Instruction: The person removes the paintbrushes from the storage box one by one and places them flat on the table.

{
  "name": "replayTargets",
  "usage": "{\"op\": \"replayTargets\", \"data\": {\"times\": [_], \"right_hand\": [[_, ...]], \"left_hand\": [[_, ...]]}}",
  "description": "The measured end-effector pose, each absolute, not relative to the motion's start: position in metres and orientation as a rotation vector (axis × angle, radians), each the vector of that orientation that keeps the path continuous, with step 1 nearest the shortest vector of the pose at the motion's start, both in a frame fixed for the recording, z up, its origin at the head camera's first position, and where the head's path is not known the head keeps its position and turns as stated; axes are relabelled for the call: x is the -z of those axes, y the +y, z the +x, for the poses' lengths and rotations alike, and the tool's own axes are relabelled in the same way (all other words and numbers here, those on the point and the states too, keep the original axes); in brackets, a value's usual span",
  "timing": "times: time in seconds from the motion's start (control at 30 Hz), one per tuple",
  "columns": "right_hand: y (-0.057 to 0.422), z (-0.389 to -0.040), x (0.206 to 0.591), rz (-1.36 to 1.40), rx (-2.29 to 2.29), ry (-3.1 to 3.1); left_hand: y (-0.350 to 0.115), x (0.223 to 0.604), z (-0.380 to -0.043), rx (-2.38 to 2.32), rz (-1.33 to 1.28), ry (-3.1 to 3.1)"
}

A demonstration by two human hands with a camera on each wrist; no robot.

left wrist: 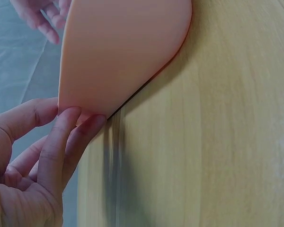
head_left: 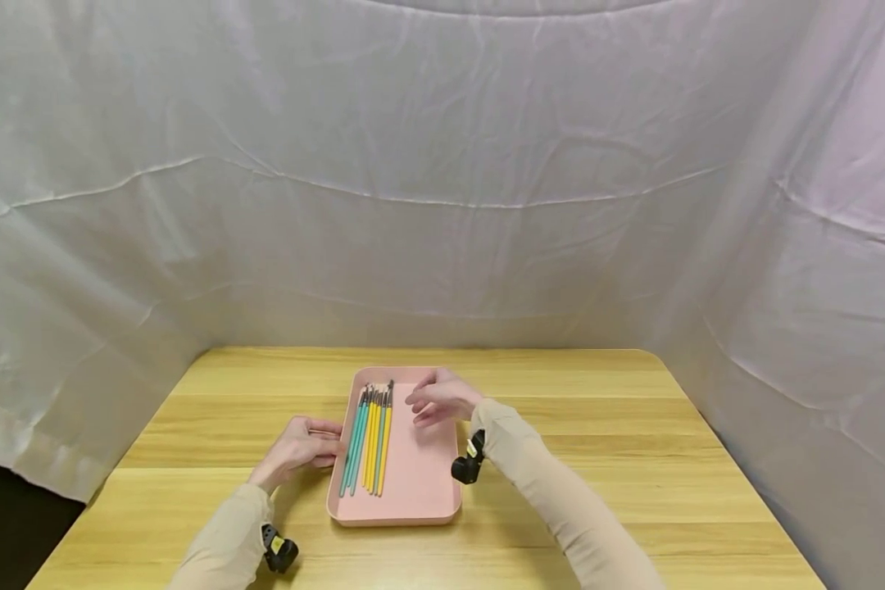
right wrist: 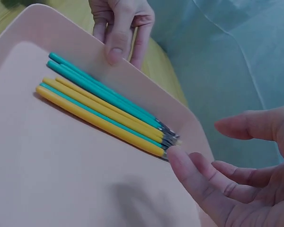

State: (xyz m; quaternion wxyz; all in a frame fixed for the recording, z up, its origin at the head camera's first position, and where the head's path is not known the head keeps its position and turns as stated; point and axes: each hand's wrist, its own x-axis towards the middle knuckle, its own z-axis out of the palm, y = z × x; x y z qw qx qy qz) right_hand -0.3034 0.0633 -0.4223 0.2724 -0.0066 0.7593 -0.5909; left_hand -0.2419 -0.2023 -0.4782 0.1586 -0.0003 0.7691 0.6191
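Note:
A shallow pink tray point(head_left: 420, 483) lies on the wooden table. Along its left side rest several paintbrushes point(head_left: 369, 442) with teal and yellow handles, side by side, bristles toward the far end. At the tray's left wall, my left hand point(head_left: 306, 445) pinches the rim; in the left wrist view its fingers point(left wrist: 57, 151) press the outer face of the wall. My right hand point(head_left: 442, 399) hovers over the far right part of the tray, holding nothing. Its fingers are loosely bent and apart from the thumb, near the brush tips in the right wrist view.
The wooden tabletop point(head_left: 597, 459) extends to both sides of the tray. Grey-white curtains point(head_left: 442, 180) hang behind the table and at its sides. A small black camera sits on each wrist, over the beige sleeves point(head_left: 553, 483).

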Motion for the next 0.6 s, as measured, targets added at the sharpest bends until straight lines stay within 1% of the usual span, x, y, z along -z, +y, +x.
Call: {"op": "replayTargets", "data": {"times": [0.23,0.6], "right_hand": [[0.036,-0.308,0.443,0.009,1.534,2.078],[0.014,-0.299,0.453,-0.01,1.474,2.162]], "left_hand": [[-0.203,0.476,-0.24,-1.783,-0.006,2.17],[-0.202,0.476,-0.24,-1.775,0.007,2.18]]}}
